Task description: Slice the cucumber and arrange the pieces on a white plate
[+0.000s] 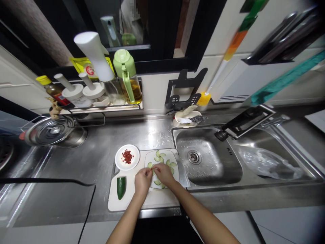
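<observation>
Beside the left edge of the sink (213, 152): white cutting board (132, 200), flat on the steel counter (76, 166), lower edge near the counter's front edge.
Square plate (149, 156): at the board's upper right corner; carries pale green slices (157, 156) in small clusters.
Left hand (142, 179): at the plate's left edge; fingers pinched closed; held item, if any, too small to identify.
Right hand (162, 172): above the plate; fingertips pinched beside the left hand's; grip contents cannot be told.
Round dish (118, 164): board's upper left corner; holds red pieces (127, 157).
Green vegetable piece (121, 187): near the board's left edge, flat end toward the dish.
</observation>
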A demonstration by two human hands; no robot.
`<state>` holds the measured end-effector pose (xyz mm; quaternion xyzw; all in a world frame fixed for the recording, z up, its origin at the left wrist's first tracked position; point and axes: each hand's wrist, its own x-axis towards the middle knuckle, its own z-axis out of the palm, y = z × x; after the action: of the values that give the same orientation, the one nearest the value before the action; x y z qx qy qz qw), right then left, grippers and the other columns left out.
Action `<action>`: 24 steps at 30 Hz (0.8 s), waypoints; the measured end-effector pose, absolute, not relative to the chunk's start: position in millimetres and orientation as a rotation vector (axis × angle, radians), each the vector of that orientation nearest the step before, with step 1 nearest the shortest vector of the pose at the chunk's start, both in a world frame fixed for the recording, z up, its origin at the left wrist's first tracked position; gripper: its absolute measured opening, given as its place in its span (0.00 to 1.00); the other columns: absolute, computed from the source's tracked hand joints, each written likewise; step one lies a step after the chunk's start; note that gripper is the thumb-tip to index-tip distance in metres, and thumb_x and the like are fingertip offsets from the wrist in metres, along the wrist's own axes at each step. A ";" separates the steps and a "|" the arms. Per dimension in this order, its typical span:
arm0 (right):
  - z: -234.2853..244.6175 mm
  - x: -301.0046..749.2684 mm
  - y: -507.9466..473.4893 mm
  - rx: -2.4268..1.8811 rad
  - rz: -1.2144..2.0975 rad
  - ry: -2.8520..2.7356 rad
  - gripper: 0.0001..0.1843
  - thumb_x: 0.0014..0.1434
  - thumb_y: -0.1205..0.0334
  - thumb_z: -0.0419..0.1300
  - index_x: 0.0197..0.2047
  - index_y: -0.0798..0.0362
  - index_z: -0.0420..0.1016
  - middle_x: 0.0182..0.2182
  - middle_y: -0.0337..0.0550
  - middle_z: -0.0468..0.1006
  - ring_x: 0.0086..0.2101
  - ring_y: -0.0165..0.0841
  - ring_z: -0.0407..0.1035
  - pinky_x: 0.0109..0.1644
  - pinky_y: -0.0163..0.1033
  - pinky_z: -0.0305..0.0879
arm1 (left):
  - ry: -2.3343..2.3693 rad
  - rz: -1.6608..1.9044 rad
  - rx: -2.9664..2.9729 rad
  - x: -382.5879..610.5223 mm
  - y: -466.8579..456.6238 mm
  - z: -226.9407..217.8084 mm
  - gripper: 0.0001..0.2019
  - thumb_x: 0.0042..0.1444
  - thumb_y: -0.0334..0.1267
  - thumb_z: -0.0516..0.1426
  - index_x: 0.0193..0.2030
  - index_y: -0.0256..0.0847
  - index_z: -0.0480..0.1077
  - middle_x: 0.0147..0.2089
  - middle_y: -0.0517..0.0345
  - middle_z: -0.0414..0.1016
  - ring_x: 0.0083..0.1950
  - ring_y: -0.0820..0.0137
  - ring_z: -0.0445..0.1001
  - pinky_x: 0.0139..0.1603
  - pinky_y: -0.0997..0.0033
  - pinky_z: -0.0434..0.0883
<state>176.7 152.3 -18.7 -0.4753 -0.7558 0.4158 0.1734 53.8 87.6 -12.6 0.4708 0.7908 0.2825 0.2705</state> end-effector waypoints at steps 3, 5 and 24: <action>-18.0 177.0 152.1 -1.353 1.178 -2.138 0.13 0.50 0.71 0.54 0.33 0.51 0.79 0.30 0.40 0.79 0.32 0.32 0.70 0.39 0.35 0.61 | 2.128 0.754 1.266 52.7 87.4 -13.6 0.08 0.51 0.37 0.53 0.26 0.41 0.72 0.28 0.58 0.76 0.30 0.72 0.71 0.34 0.75 0.63; -17.2 177.1 152.2 -1.359 1.177 -2.134 0.13 0.50 0.71 0.54 0.33 0.51 0.79 0.30 0.40 0.79 0.33 0.32 0.70 0.39 0.35 0.62 | 2.115 0.757 1.264 51.9 87.0 -13.4 0.08 0.52 0.38 0.54 0.27 0.41 0.73 0.29 0.58 0.76 0.31 0.72 0.71 0.35 0.74 0.63; -17.1 178.1 152.8 -1.391 1.176 -2.133 0.14 0.49 0.72 0.54 0.34 0.51 0.79 0.30 0.40 0.79 0.32 0.32 0.69 0.39 0.35 0.62 | 2.126 0.730 1.265 51.0 86.1 -10.9 0.08 0.51 0.39 0.54 0.26 0.41 0.72 0.29 0.58 0.76 0.31 0.72 0.71 0.35 0.74 0.63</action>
<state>178.1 152.8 -17.1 -0.4889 -0.7498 0.4131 0.1674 51.0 86.1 -10.9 0.4713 0.7919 0.2718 0.2773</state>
